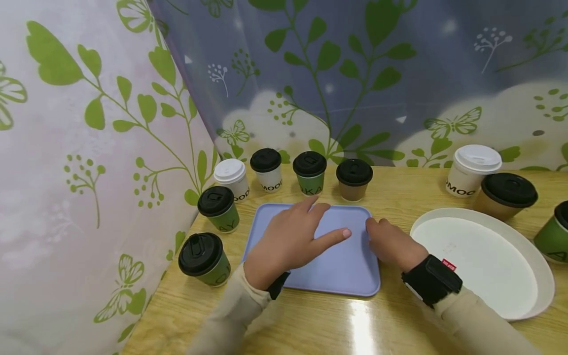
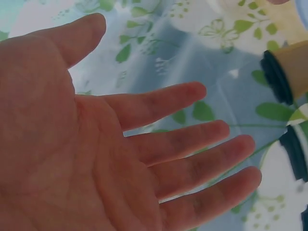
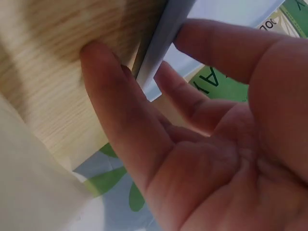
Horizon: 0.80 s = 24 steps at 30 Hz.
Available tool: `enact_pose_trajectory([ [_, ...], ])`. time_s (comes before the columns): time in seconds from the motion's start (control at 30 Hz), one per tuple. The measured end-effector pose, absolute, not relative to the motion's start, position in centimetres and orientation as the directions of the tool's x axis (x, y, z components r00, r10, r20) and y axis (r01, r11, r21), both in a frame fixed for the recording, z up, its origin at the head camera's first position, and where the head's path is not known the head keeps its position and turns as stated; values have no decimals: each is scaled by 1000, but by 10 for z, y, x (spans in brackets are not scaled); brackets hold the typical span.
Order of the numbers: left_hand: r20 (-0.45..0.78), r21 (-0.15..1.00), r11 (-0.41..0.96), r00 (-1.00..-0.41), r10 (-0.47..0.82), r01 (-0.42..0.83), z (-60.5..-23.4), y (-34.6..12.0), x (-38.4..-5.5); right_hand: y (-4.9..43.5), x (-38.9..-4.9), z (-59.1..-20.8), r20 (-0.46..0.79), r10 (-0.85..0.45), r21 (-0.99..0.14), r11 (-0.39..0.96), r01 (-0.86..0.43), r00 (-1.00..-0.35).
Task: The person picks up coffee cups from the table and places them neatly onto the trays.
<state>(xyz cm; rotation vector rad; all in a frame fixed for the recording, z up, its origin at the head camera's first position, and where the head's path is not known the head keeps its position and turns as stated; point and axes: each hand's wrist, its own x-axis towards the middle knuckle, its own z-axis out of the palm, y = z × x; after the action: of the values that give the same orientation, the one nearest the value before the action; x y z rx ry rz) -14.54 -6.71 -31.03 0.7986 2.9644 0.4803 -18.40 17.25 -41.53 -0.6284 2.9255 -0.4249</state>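
Tray (image 1: 339, 268), the flat lavender one with rounded corners, is on the wooden bench (image 1: 310, 325), sitting right between the two hands. Right hand (image 1: 390, 241) has its grip closed down on the tray's right edge, and the right wrist view shows digits on both sides of the rim, so it's a proper pinch. Can't really tell whether that edge is lifted at all. Left hand (image 1: 288, 241) is over the tray with its grip wide open, fingers straight and thumb stuck out, nothing in it.

Behind the tray, left to right, you've got a white-lidded cup (image 1: 232, 180), a black-lidded white cup (image 1: 268, 170), a green cup (image 1: 310, 172) and a brown cup (image 1: 353, 180). Two more green cups (image 1: 205, 260) are off the tray's left side, both with black lids.

Over on the right there's a big round white dish (image 1: 488, 266), just beside the right wrist. Behind it are another white cup with a white lid (image 1: 470, 170) and a bigger brown cup with a black lid (image 1: 503, 197), plus one more green one (image 1: 554, 234) cut off by the frame. Leafy printed cloth (image 1: 337, 74) hangs at the back.
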Motion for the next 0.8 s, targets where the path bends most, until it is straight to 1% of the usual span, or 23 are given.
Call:
enact_pose_trajectory([
  [0.13,115,294,806,-856,504,514,-300,-83,-133,170,-186,-411,-138,-384,-308,893,-329,-913],
  [0.27,137,327,803,-866,481,498,-290,-99,-123,169,-186,-408,-187,-361,-311,904,-294,-914],
  [0.33,145,342,812,-880,453,474,-286,-107,-118,169,-185,-408,-197,-355,-310,907,-285,-914],
  [0.5,223,337,836,-900,375,432,-273,-127,-100,169,-181,-411,-191,-361,-296,908,-298,-913],
  [0.67,311,312,841,-884,349,442,-264,-148,-90,170,-179,-416,-140,-366,-272,908,-320,-920],
  [0.8,292,284,858,-891,348,428,-264,-162,-92,172,-180,-419,-104,-372,-272,903,-333,-922],
])
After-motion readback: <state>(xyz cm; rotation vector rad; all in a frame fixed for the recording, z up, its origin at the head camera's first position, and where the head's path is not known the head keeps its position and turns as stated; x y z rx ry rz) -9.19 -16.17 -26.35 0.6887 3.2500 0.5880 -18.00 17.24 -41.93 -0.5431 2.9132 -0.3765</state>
